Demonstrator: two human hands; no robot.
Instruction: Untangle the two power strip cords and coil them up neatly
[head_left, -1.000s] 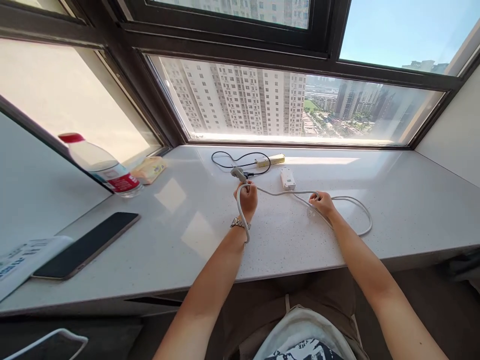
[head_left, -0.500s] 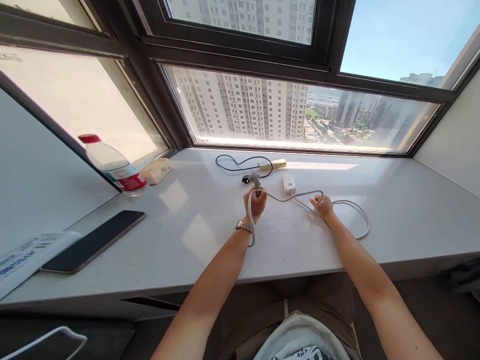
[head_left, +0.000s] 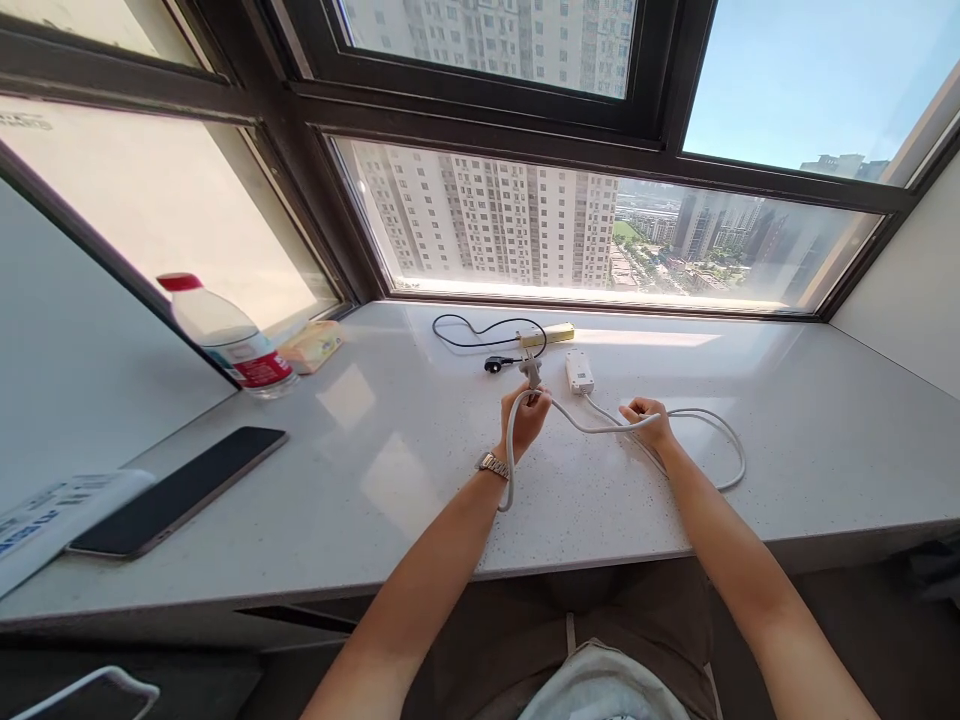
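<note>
My left hand (head_left: 527,418) is closed around the grey plug (head_left: 531,370) of a power cord, its prongs pointing away from me. From the plug the pale grey cord (head_left: 592,430) loops down past my wrist and across to my right hand (head_left: 646,420), whose fingers are closed on it. Beyond my right hand more cord lies in a loop on the white counter (head_left: 810,430). The white socket block (head_left: 579,371) at the cord's end rests on the counter between and beyond my hands. Just past the left hand lies a black plug (head_left: 496,365) on a thin black cord.
A yellow and white power strip (head_left: 547,335) lies near the window. At the left stand a red-capped bottle (head_left: 244,345) and a soft tissue pack (head_left: 311,346). A dark phone (head_left: 180,490) lies nearer me, beside a white printed package (head_left: 64,520).
My left hand has moved slightly right with the plug. The cord stretch between my hands has dropped lower, and my right hand has turned a little on it.
</note>
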